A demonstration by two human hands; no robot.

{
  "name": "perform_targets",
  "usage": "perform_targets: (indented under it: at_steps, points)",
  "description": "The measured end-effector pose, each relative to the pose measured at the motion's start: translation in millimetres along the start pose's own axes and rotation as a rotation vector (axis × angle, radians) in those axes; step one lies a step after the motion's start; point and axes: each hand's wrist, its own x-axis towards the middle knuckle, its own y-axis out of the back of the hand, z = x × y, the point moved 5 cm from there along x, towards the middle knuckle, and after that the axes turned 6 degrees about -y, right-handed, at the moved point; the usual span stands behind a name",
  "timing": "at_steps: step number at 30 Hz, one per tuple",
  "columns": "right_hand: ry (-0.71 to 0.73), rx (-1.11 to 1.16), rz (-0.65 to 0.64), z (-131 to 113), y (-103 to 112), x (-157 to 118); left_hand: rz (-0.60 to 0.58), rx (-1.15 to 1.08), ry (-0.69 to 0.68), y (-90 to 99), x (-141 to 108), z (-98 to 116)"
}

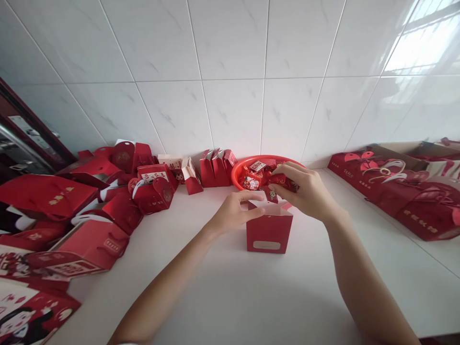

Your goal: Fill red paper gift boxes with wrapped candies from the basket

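Observation:
An open-topped red box [270, 230] with a pale label stands upright on the white counter [230, 292]. My left hand [237, 211] grips the box's upper left edge, with its thumb across the front and fingers behind. Above the opening, my right hand [304, 189] is closed on a small red packet [271, 194], pinched between thumb and fingers. Just behind the box sits a red-orange basket [235, 175] of wrapped red packets [250, 182], partly hidden by my right hand.
Many red gift boxes [108, 206] are piled at the left. Small red bags [215, 167] line the tiled wall [233, 110], left of the basket. At the right stand long red boxes with bows [398, 201] beside an open carton [398, 149].

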Motion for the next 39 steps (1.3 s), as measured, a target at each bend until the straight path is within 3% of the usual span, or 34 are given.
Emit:
perform_targets:
  at_steps: [6, 13, 22, 28, 39]
  points:
    - [0.028, -0.089, -0.078, 5, -11, 2, 0.021, -0.052, 0.021, 4.4, 3, -8]
    - [-0.048, -0.01, -0.087, 12, -11, 3, 0.046, -0.093, 0.028, 7.5, 7, -16]
    - [-0.174, 0.054, -0.189, 20, -22, 5, -0.04, -0.211, -0.035, 3.3, 10, -12]
    - [-0.163, 0.03, -0.169, 21, -17, 4, 0.023, -0.149, 0.027, 6.8, 10, -19]
    - [-0.192, 0.348, -0.097, 28, -36, 7, 0.027, -0.138, 0.04, 6.6, 11, -22]
